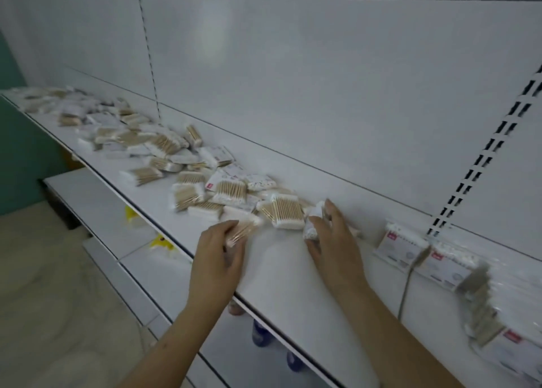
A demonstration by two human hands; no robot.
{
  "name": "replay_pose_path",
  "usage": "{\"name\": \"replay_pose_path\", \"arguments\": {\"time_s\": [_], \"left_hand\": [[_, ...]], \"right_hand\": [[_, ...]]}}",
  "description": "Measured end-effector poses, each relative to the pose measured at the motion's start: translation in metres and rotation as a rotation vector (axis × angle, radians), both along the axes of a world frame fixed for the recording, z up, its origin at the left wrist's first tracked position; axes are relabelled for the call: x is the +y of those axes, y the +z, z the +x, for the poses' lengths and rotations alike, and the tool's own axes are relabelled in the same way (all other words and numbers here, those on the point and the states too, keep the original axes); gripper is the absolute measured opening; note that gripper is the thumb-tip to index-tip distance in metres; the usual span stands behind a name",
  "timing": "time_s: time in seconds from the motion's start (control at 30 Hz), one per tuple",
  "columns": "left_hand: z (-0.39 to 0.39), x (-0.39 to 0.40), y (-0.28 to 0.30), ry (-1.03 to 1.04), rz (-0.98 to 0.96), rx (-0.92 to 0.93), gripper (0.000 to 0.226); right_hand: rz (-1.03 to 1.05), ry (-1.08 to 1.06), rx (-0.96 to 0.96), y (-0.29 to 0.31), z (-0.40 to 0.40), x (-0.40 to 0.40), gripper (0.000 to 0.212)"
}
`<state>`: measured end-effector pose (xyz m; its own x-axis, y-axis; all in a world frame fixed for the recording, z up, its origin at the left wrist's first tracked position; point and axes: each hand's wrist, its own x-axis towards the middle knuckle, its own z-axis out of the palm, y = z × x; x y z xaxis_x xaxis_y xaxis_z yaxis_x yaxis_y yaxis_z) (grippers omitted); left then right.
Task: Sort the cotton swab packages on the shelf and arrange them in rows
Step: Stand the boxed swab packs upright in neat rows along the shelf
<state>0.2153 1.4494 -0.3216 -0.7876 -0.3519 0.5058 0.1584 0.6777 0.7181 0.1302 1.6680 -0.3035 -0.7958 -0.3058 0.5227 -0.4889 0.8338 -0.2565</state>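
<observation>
Your left hand (218, 251) rested at the front part of the white shelf (281, 273), and its fingers (231, 229) were curled round a cotton swab package (245, 229) with wooden sticks, pinching it near one end while it lay low over the shelf surface. Your right hand (334, 241) sat further back and to the right, its thumb and fingers gripping a white-wrapped package (312, 226) that stood on end against the palm. Just beyond both hands, a loose pile of packages (225, 191) spread in disorder along the shelf toward the far left end, some lying flat with sticks showing, others face down or overlapping. One larger pack of sticks (286, 211) lay between your two hands, touching the pile.

To your right, a short row of packages (425, 255) stood upright near the back panel (293, 79), label sides facing you, and more blurred packs (481, 308) lay nearer the front edge. A thin grey cord (406, 282) hung across the shelf there. Under the shelf, blue-capped bottles (261, 333) showed on a lower level, and yellow tags (159, 241) sat on the lower shelves to the left.
</observation>
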Motion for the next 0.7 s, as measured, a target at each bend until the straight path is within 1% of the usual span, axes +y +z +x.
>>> {"name": "replay_pose_path", "arguments": {"time_s": [0.03, 0.1, 0.17, 0.23, 0.3, 0.37, 0.43, 0.47, 0.5, 0.53, 0.57, 0.6, 0.63, 0.67, 0.7], "left_hand": [[0.006, 0.002, 0.001, 0.021, 0.089, 0.04, 0.026], [0.011, 0.004, 0.006, 0.051, 0.22, 0.031, 0.018], [0.011, 0.007, 0.017, 0.077, 0.386, -0.01, 0.022], [0.011, 0.009, 0.03, 0.104, 0.526, -0.003, 0.026], [0.013, 0.014, 0.041, 0.11, 0.581, 0.006, 0.03], [0.016, 0.022, 0.048, 0.069, 0.609, -0.009, 0.034], [0.015, 0.036, 0.055, -0.053, 0.765, -0.051, 0.03], [0.013, 0.042, 0.056, -0.115, 0.816, -0.1, 0.028], [0.013, 0.05, 0.056, -0.16, 0.822, -0.165, 0.025], [0.01, 0.056, 0.055, -0.192, 0.782, -0.23, 0.021], [0.007, 0.06, 0.054, -0.227, 0.733, -0.282, 0.019], [0.005, 0.065, 0.054, -0.269, 0.682, -0.324, 0.022], [0.003, 0.069, 0.053, -0.303, 0.624, -0.356, 0.031], [0.001, 0.073, 0.055, -0.332, 0.566, -0.369, 0.04], [-0.002, 0.076, 0.057, -0.344, 0.505, -0.369, 0.045]], "right_hand": [[-0.049, 0.004, 0.026, 0.003, 0.003, 0.0, 0.043], [-0.146, -0.01, 0.096, 0.01, 0.007, -0.001, 0.033], [-0.204, -0.01, 0.131, 0.017, 0.015, 0.0, 0.028], [-0.317, -0.004, 0.117, 0.023, 0.021, 0.003, 0.031], [-0.464, 0.003, 0.068, 0.033, 0.027, 0.009, 0.03], [-0.603, 0.047, 0.01, 0.043, 0.037, 0.017, 0.026], [-0.73, 0.055, -0.04, 0.053, 0.049, 0.026, 0.026], [-0.788, 0.037, -0.078, 0.055, 0.054, 0.031, 0.025], [-0.83, 0.0, -0.109, 0.054, 0.058, 0.036, 0.023], [-0.872, -0.04, -0.121, 0.055, 0.062, 0.042, 0.021], [-0.908, -0.089, -0.12, 0.054, 0.064, 0.048, 0.024], [-0.954, -0.136, -0.128, 0.054, 0.067, 0.054, 0.034], [-1.004, -0.183, -0.164, 0.056, 0.071, 0.059, 0.047], [-1.058, -0.201, -0.221, 0.058, 0.075, 0.064, 0.058], [-1.116, -0.184, -0.291, 0.061, 0.08, 0.069, 0.065]]}}
